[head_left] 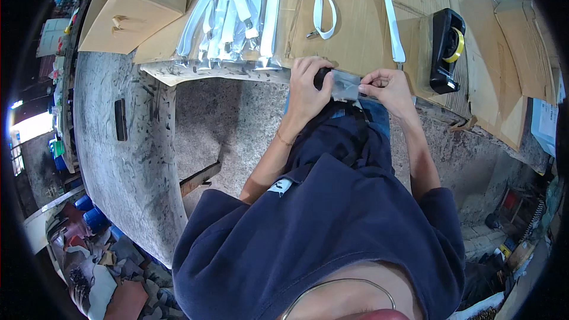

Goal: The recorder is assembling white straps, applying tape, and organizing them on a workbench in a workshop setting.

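Note:
At the near edge of the cardboard-covered table, my left hand [308, 88] is closed round a dark, rounded object [322, 77] whose kind I cannot make out. A small clear plastic bag [345, 85] stretches between my hands. My right hand [388, 90] pinches the bag's right edge between thumb and fingers. Beyond my left hand lie several white straps [271, 21] with metal clips, in clear plastic sleeves. A looped white strap [333, 9] lies ahead of my hands. Another white strap [391, 24] runs down toward my right hand, its clip near the table edge.
A black tape dispenser [443, 53] with yellow tape stands right of my right hand. Cardboard boxes [139, 12] sit at the far left and far right [527, 35]. A grey worktop [124, 172] on my left bears a dark bar [121, 120]. Scraps [121, 278] are heaped at lower left.

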The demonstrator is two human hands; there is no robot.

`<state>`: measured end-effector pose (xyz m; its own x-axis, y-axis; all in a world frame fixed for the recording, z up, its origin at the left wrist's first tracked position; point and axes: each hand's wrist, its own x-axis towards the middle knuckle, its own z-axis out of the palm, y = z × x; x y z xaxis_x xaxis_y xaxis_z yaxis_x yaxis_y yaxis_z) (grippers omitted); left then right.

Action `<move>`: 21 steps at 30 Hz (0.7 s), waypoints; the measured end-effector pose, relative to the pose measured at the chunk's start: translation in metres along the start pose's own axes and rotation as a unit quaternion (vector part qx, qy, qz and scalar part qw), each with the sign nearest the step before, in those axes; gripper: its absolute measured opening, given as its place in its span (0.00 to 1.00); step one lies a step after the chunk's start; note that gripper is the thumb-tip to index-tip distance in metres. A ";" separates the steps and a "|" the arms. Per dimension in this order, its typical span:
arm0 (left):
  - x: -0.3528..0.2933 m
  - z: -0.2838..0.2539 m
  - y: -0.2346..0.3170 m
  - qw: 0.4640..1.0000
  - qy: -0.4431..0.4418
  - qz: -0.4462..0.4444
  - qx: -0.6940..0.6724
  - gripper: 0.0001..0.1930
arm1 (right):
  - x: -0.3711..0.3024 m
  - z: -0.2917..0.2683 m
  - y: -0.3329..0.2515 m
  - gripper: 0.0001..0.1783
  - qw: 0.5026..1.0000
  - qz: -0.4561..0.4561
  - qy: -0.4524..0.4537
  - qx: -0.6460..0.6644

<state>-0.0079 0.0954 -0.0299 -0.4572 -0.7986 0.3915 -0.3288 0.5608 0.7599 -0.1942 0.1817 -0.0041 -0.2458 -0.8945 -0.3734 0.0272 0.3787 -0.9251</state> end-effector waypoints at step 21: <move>-0.002 0.027 0.003 0.994 0.009 -0.012 0.110 0.20 | -0.021 -0.083 -0.119 0.08 0.854 -0.344 0.345 -0.183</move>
<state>-0.0301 0.1043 -0.0424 -0.4331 -0.8151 0.3848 -0.5135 0.5740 0.6379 -0.2727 0.1747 0.1195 -0.5978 -0.6299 0.4958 -0.6273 -0.0174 -0.7785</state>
